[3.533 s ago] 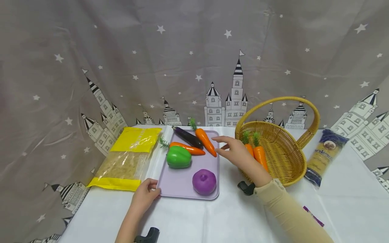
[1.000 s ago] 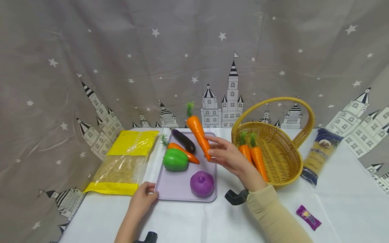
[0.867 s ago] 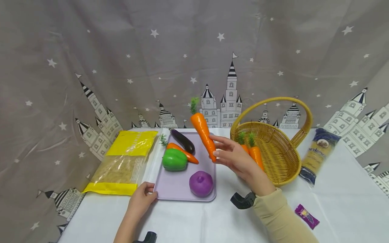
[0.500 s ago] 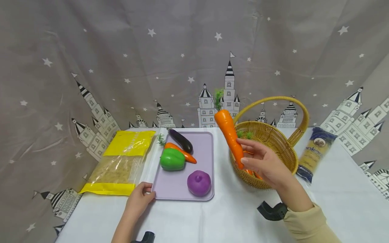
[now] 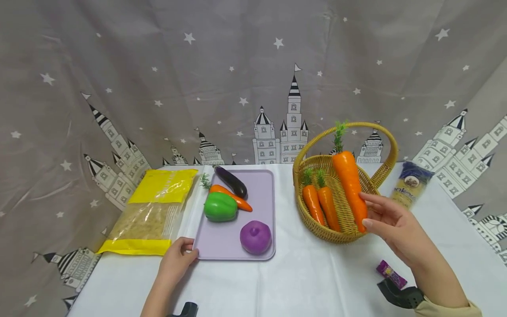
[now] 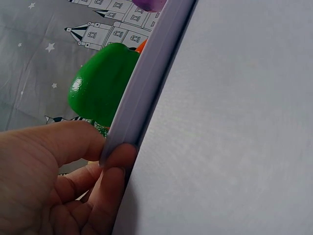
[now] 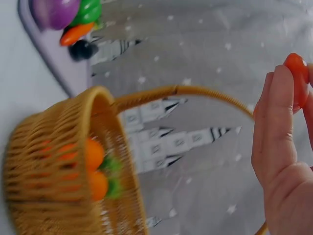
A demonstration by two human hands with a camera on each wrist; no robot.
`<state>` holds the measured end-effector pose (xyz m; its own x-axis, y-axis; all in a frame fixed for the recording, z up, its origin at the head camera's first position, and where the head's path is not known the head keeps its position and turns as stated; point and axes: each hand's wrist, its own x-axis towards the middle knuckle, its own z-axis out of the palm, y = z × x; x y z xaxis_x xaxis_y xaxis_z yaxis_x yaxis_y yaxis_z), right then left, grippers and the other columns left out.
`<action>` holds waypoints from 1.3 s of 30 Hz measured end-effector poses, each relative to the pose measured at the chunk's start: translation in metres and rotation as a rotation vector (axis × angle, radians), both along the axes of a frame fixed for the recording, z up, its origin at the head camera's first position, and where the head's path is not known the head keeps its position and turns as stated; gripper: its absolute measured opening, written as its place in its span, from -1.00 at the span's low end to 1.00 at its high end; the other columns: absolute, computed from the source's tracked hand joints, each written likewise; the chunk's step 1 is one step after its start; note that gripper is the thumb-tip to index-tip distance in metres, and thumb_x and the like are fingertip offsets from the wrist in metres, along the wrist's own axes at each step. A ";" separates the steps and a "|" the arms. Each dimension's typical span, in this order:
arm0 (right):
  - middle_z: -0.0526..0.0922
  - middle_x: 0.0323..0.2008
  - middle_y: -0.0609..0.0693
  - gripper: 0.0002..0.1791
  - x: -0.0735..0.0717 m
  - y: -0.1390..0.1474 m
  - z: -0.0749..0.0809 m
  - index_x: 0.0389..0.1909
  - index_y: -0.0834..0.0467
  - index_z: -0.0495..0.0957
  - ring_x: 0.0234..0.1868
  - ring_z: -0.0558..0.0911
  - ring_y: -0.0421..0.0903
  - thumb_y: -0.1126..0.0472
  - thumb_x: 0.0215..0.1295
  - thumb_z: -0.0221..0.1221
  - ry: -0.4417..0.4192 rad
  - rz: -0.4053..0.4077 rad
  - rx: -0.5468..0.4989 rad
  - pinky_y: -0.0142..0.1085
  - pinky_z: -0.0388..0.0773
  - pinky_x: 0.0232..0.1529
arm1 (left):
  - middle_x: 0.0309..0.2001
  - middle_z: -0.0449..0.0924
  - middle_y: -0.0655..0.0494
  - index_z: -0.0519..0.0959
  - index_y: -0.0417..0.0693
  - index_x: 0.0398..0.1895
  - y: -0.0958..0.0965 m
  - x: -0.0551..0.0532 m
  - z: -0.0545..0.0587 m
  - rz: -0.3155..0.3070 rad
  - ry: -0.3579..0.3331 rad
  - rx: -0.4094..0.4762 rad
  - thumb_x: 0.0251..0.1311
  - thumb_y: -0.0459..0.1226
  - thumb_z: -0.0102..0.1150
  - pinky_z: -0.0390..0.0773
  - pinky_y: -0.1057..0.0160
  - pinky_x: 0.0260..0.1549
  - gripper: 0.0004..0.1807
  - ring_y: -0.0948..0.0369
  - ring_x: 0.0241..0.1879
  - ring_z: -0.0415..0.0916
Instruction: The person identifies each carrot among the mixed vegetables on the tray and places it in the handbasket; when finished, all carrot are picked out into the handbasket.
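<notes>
- Nearest, your left hand (image 5: 177, 259) pinches the near-left edge of the lilac tray (image 5: 218, 246), thumb above the rim and fingers beneath; this light hold seems enough to steady it.
- Your right hand (image 5: 400, 231) pinches the raised carrot (image 5: 348, 185) near its narrow tip, leafy end uppermost, above the wicker basket (image 5: 336, 239) and apart from it. The thick end probably makes this grip top-heavy: pinch firmly, lower slowly, and guide the leaves clear of the arched handle.
- On the smooth, low-rimmed tray: a rounded purple vegetable (image 5: 255, 237), a glossy, lobed green pepper (image 5: 220, 207), a tapering tray carrot (image 5: 239, 202) and a slender, shiny eggplant (image 5: 231, 181).
- Inside the basket's ribbed, woven bowl, two glossy carrots (image 5: 328, 207) lean side by side, leaves feathery.
- Flanking these: a crinkled yellow-and-clear bag (image 5: 146, 215) left, a blue-ended packet (image 5: 412, 182) right.
- Farthest, a grey curtain (image 5: 222, 31) hangs in soft folds, printed with stars and castles.
</notes>
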<state>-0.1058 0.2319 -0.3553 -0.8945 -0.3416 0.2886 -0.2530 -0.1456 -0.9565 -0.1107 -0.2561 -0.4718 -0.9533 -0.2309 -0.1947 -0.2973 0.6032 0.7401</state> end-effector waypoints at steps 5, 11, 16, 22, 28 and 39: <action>0.57 0.04 -0.01 -0.42 -0.003 0.011 -0.016 0.29 0.09 0.41 -0.04 0.61 -0.15 0.57 0.32 -0.06 -0.059 -0.011 0.025 -0.30 0.58 -0.09 | -0.28 0.55 -0.04 0.48 -0.34 -0.03 0.000 0.000 0.001 0.007 0.000 0.008 0.10 -0.34 0.20 0.51 0.30 -0.44 -0.64 0.20 -0.45 0.52; 0.54 0.00 -0.07 -0.48 -0.017 0.023 -0.034 0.31 0.04 0.40 -0.08 0.60 -0.18 0.43 0.35 0.03 -0.145 -0.129 0.185 -0.32 0.58 -0.12 | -0.28 0.55 -0.05 0.47 -0.36 -0.03 0.000 -0.001 -0.001 0.000 -0.002 0.022 0.12 -0.33 0.20 0.51 0.29 -0.44 -0.63 0.20 -0.45 0.51; 0.49 -0.02 -0.05 -0.49 -0.028 0.033 -0.042 0.33 0.07 0.37 -0.09 0.59 -0.20 0.32 0.35 0.10 -0.206 -0.189 0.308 -0.34 0.58 -0.13 | -0.28 0.55 -0.05 0.47 -0.35 -0.02 0.000 -0.001 -0.001 0.004 -0.005 0.029 0.12 -0.33 0.20 0.53 0.27 -0.42 -0.63 0.20 -0.44 0.52; 0.42 0.05 0.25 -0.44 -0.039 0.036 -0.043 0.32 0.28 0.31 -0.11 0.59 -0.21 0.28 0.32 0.16 -0.219 -0.193 0.408 -0.29 0.60 -0.15 | -0.28 0.55 -0.06 0.47 -0.36 -0.03 0.001 -0.001 -0.001 0.006 0.005 0.033 0.11 -0.34 0.20 0.53 0.28 -0.43 -0.63 0.20 -0.45 0.52; 0.45 0.09 0.36 -0.39 -0.049 0.030 -0.035 0.32 0.31 0.31 -0.13 0.63 -0.06 0.18 0.31 0.20 -0.242 -0.177 0.561 -0.24 0.61 -0.17 | -0.29 0.55 -0.05 0.48 -0.35 -0.03 0.000 -0.001 -0.002 0.004 0.014 0.028 0.10 -0.34 0.20 0.52 0.31 -0.45 -0.63 0.21 -0.46 0.54; 0.52 0.02 0.37 -0.46 -0.071 0.004 -0.036 0.21 0.26 0.47 -0.15 0.60 0.08 0.22 0.18 0.25 -0.141 -0.175 0.898 -0.18 0.58 -0.25 | -0.29 0.54 -0.04 0.48 -0.36 -0.03 0.001 0.001 -0.001 0.007 0.018 0.031 0.10 -0.34 0.20 0.51 0.31 -0.46 -0.63 0.21 -0.46 0.52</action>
<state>-0.1769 0.2354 -0.3916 -0.9611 -0.2410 -0.1348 -0.0737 0.6945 -0.7157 -0.1102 -0.2555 -0.4731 -0.9551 -0.2319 -0.1846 -0.2879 0.5775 0.7639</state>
